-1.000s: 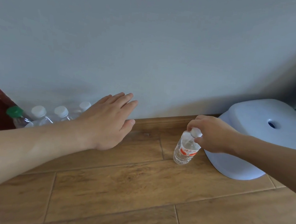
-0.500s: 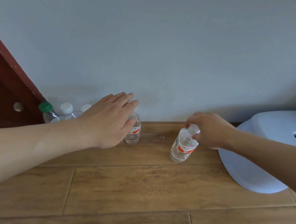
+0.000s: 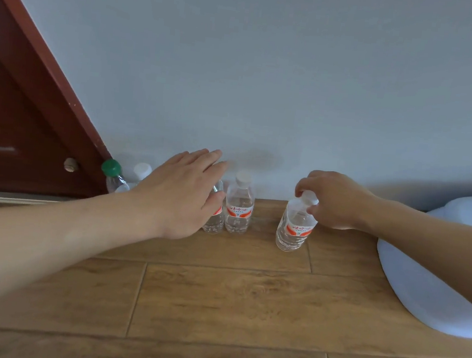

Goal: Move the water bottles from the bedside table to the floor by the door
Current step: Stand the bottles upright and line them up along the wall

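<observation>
Water bottle (image 3: 295,228) w/ white cap and red-orange label is on the wood floor (image 3: 215,308) close to the wall (image 3: 268,80), leaning a little. We cannot tell if its base sits flat. Our right hand (image 3: 333,202) grips it at cap and neck, fingers (image 3: 310,179) curled round the top. At 9 o'clock from it, apart, two same bottles stand upright, just beside each other: the second bottle (image 3: 238,211) in full view, the third bottle (image 3: 215,220) partly hidden behind our left hand (image 3: 180,196). This hand is flat, fingers (image 3: 201,160) straight and together, gripping nothing; if it touches the third bottle we cannot tell. Further at 9 o'clock, by the dark red door (image 3: 16,126), are a green-cap bottle (image 3: 113,174) and a white-cap bottle (image 3: 142,170). At 3 o'clock from the held one is a pale blue plastic item (image 3: 436,287).
</observation>
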